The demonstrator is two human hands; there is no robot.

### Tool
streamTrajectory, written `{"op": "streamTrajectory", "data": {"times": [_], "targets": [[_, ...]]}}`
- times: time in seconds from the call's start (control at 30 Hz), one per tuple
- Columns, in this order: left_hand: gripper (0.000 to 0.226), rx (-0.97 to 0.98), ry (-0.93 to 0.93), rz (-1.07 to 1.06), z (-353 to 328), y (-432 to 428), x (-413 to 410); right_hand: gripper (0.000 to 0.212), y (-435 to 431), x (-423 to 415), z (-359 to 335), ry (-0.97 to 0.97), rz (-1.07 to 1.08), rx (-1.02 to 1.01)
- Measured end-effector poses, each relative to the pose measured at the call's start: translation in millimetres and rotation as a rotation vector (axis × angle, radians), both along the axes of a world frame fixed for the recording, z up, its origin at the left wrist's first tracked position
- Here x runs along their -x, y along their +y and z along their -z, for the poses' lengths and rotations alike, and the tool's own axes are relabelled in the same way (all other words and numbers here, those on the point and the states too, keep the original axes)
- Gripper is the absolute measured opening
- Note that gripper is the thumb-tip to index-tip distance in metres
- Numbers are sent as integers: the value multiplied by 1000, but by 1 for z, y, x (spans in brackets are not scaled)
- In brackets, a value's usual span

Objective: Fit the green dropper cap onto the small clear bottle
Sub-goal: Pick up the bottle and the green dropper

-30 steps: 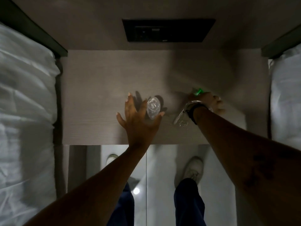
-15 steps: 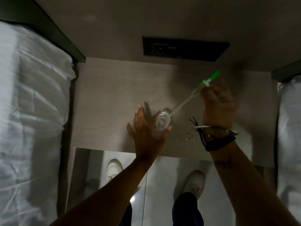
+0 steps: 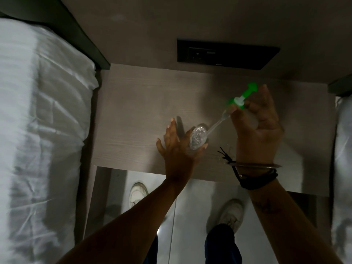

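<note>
My left hand (image 3: pixel 178 149) steadies the small clear bottle (image 3: pixel 197 137) on the pale wood table (image 3: pixel 133 115), thumb on one side and palm behind it, the other fingers spread wide and straight rather than wrapped around the glass, so the hold is a light brace more than a full grip. My right hand (image 3: pixel 257 126) is raised to the right and a little beyond the bottle, pinching the green dropper cap (image 3: pixel 242 98) near its collar between thumb and fingertips, with the rest of the fingers loosely curled. The dropper's long axis runs on a slant: the green bulb end points up and away to the right, toward the wall, and the clear glass tube (image 3: pixel 215 126) slopes down and to the left, its tip right at the bottle's mouth; I cannot tell in this dim light whether the tip is already inside the neck. To do this well, I judge I should swing the green end over until the tube stands in line with the bottle, lower it straight so the glass does not scrape the rim, keep the bottle from tipping with my left thumb and palm, and only then seat and turn the cap
</note>
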State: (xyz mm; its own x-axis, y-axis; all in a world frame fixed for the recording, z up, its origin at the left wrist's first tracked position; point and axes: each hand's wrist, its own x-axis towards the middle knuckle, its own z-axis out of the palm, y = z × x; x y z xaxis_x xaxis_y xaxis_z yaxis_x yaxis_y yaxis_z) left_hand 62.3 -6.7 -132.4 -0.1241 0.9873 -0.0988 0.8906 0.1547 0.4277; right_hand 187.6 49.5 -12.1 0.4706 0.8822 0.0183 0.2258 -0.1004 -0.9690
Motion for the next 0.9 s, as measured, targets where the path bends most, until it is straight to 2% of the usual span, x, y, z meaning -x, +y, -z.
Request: {"op": "streamTrajectory", "data": {"times": [0.13, 0.4, 0.5, 0.57, 0.63, 0.7, 0.8, 0.83, 0.9], "targets": [[64, 1, -19, -1, 1, 0, 0, 20, -1, 1, 5, -29, -21, -29], [61, -29, -50, -21, 4, 1, 0, 31, -5, 5, 28, -286, -266, 26], [57, -24, -79, -27, 7, 0, 1, 29, -17, 7, 48, -419, -391, 136], [61, -49, -139, -5, 9, -1, 4, 32, -25, 10, 60, -470, -451, 195], [66, -68, -112, 21, 10, 0, 6, 35, -26, 10, 67, -490, -479, 224], [67, -67, -43, 36, 11, 0, 7, 45, -23, 9, 72, -535, -493, 255], [65, -41, -34, 27, 13, 1, 7, 77, -19, 7, 73, -571, -604, 292], [66, -37, -40, 24, 13, 1, 7, 79, -18, 4, 73, -571, -654, 289], [65, -47, -39, 23, 13, 1, 6, 60, -14, -2, 73, -572, -733, 261]]}}
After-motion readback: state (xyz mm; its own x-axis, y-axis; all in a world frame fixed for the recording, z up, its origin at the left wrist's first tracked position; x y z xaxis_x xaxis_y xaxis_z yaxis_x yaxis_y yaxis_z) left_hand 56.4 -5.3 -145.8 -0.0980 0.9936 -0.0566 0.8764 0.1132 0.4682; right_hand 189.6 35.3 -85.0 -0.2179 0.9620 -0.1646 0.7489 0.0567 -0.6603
